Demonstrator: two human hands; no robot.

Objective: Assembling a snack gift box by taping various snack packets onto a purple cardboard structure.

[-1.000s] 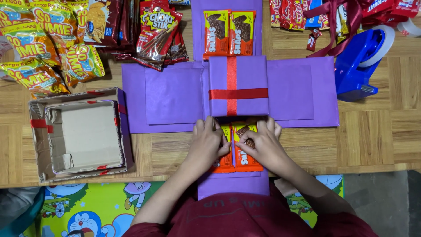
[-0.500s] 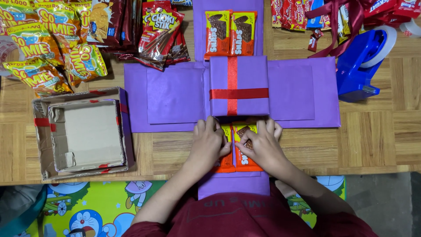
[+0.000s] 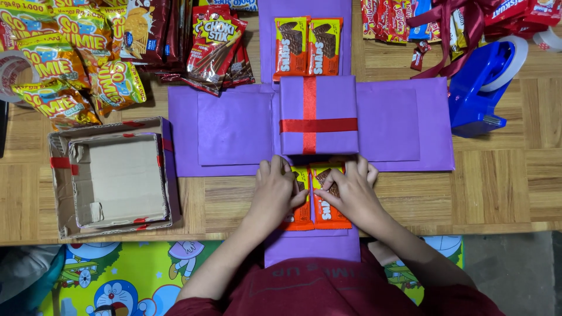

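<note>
While two orange wafer packs (image 3: 319,202) just below the purple box (image 3: 319,114) are pressed flat by the open left hand (image 3: 276,190) and right hand (image 3: 349,192), uneven pressure could skew them.

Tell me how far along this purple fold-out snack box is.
Looks done: the far flap holds two orange wafer packs. In hand: the left hand and right hand press two more packs onto the near flap. Left: the left flap and right flap are bare, and snack packets lie unused.
</note>
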